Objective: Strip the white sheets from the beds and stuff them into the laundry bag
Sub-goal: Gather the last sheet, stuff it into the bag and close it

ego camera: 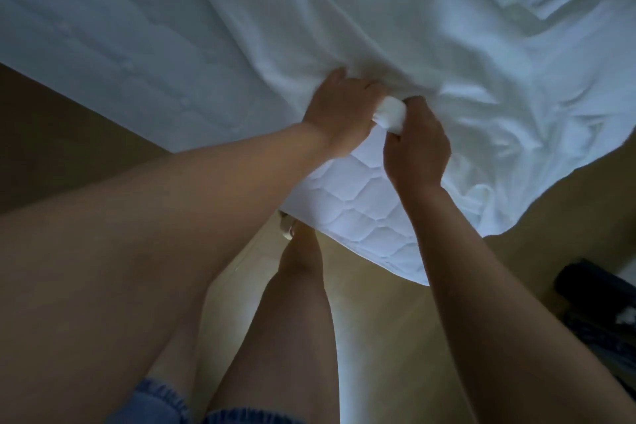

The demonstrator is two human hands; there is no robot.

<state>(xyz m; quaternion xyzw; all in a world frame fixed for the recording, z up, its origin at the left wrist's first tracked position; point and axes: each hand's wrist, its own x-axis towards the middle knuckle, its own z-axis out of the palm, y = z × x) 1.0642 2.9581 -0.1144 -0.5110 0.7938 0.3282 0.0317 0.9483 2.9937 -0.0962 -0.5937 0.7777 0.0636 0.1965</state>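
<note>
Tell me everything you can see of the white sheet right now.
The white sheet is plain, soft-looking cloth, heavily wrinkled, covering the bed's right part and drooping over its edge. It is peeled off the quilted mattress corner, which lies bare. The left hand and right hand both grip a bunched fold of it at that corner.

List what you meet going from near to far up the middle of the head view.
From nearest: blue denim shorts hem → white quilted mattress corner → left hand and right hand side by side → rumpled white fabric sheet that both grip, spreading over the bed.
</note>
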